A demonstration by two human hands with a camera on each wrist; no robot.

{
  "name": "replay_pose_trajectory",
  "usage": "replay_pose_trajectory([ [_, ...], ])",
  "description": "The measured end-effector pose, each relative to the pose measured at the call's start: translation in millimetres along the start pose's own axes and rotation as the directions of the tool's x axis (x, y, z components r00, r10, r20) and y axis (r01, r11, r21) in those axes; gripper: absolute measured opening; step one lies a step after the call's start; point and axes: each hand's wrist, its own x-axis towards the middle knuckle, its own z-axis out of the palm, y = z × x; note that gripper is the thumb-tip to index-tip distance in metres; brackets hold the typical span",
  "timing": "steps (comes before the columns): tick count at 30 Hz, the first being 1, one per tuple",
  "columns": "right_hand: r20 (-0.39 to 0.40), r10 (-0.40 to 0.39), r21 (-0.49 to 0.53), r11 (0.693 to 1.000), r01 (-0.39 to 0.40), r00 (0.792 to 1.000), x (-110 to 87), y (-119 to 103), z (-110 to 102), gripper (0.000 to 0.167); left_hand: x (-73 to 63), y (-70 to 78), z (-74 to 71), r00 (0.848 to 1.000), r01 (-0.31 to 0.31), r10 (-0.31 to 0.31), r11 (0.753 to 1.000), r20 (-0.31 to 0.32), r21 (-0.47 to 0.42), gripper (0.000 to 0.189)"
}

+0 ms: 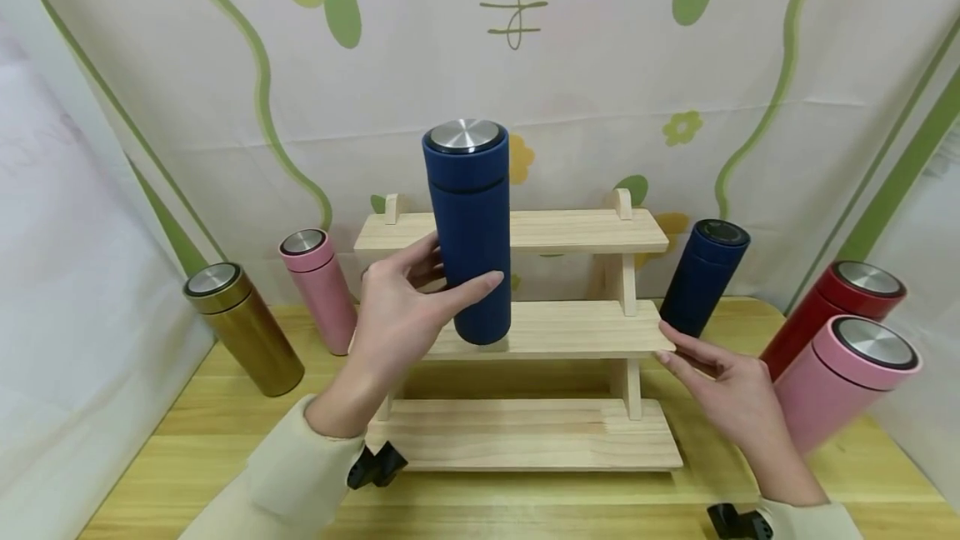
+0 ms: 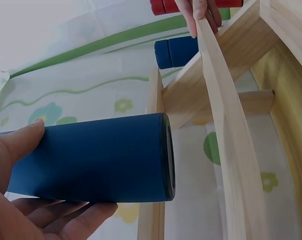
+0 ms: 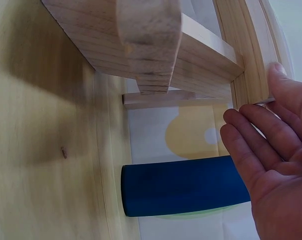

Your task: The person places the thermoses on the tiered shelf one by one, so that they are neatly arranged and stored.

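One silver-topped, dark-blue cylindrical flask point(image 1: 472, 232): upright, clamped in left hand point(image 1: 405, 307), near middle shelf point(image 1: 570, 327) of three-tier pale wooden rack point(image 1: 517, 436). I see right hand point(image 1: 731, 397): thumb and fingers pinched on right end of same shelf.

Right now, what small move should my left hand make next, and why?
I'd probably have your left hand lower the blue flask gently toward the middle shelf: the flask looks upright, the left wrist view shows a gap between its base and that shelf, and your right hand pinches the shelf's right end.
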Motion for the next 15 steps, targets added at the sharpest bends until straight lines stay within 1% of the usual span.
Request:
replay_pose_trajectory([
  [8,0.003,-0.004,0.01,1.0,0.004,1.0,0.2,-1.3,0.1,0.046,13.9,5.7,14.7,1.0,-0.008,0.009,0.999,0.016,-0.038,0.073],
  [13,0.005,0.002,0.007,1.0,-0.002,1.0,-0.1,-1.3,-0.4,0.047,22.3,9.1,23.9,0.999,-0.012,0.014,0.998,0.04,-0.057,0.069],
  [15,0.006,0.003,0.007,1.0,-0.004,1.0,-0.3,-1.4,-0.4,0.047,25.1,10.1,26.8,0.999,-0.005,0.008,0.998,0.052,-0.067,0.07],
])
